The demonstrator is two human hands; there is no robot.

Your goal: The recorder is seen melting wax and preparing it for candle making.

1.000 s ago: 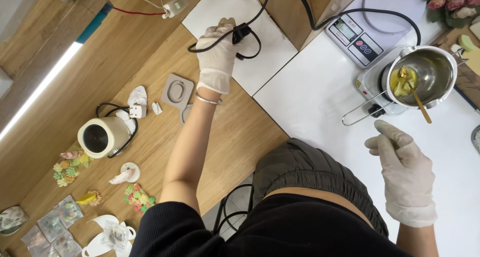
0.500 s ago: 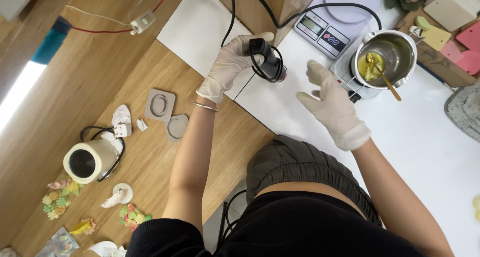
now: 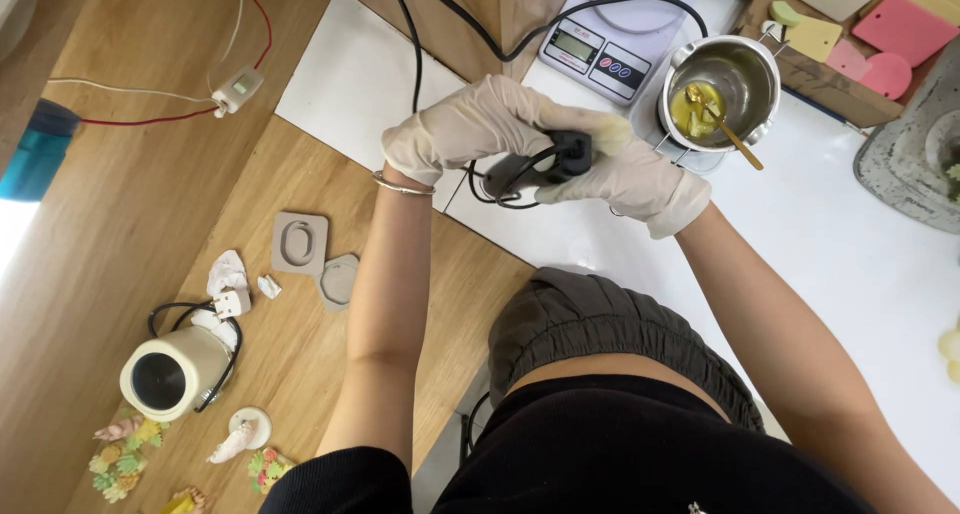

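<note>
Your gloved left hand [image 3: 465, 124] and right hand [image 3: 625, 174] meet above the white tabletop [image 3: 850, 234], fingers closed around a black plug [image 3: 568, 154]; its cord [image 3: 500, 179] is gathered, coiling unfinished, metal pot [image 3: 725, 79] at two o'clock.

Right hand [image 3: 625, 174] joined left hand [image 3: 470, 124] on black plug [image 3: 565, 154].

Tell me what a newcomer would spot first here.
Two gloved hands meet mid-frame, left hand and right hand, both gripping a black plug with coiled cord. Right of them, a metal pot of yellow wax stands beside a scale on the white table.
</note>
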